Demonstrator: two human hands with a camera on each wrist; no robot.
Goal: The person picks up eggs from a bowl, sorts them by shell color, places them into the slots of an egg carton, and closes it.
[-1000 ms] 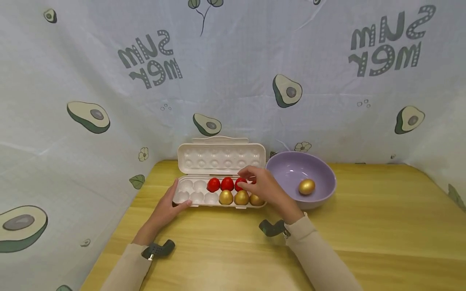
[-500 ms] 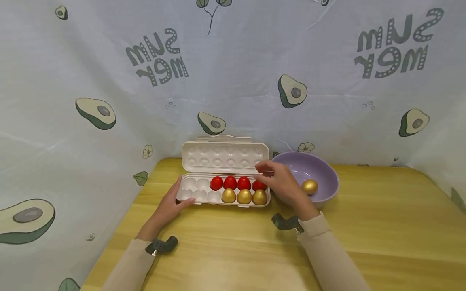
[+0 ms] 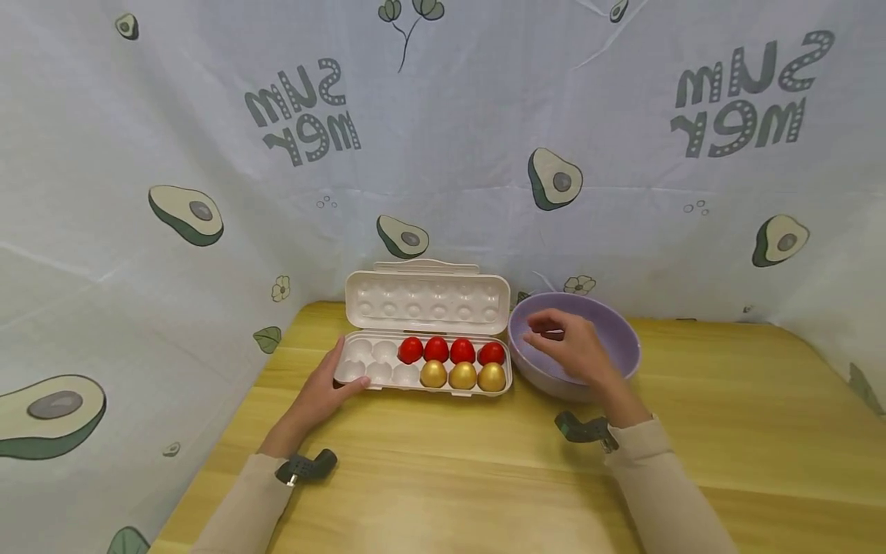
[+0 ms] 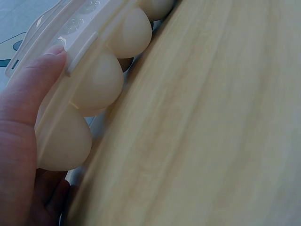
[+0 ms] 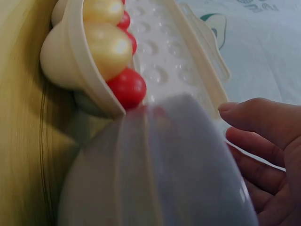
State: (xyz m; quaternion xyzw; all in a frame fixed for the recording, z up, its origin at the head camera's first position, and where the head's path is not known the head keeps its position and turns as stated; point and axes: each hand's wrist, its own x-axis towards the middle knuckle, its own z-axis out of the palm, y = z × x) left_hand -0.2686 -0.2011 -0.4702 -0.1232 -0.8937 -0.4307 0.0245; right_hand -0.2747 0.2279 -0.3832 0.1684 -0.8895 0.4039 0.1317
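Observation:
A cream plastic egg carton (image 3: 422,391) lies with its lid raised at the back of the table. Its back row holds several red eggs (image 3: 436,349) at the right, and 3 gold eggs (image 3: 462,375) sit at the right of the front row. My left hand (image 3: 320,396) grips the carton's left end, thumb over the front rim; in the left wrist view its fingers curl below. Above the purple bowl (image 3: 619,338) hangs my right hand (image 3: 573,348), fingers loosely bent, holding nothing. The bowl's bottom is largely hidden behind this hand.
The bowl stands close beside the carton's right end. A white cloth (image 3: 457,123) printed with avocados hangs right behind both. Wooden tabletop (image 3: 443,477) stretches in front and to the right. Each wrist wears a dark camera mount (image 3: 308,466).
My right hand has moved right, from the carton's red eggs to above the bowl, now blocking sight of the gold egg there. My left hand stays on the carton.

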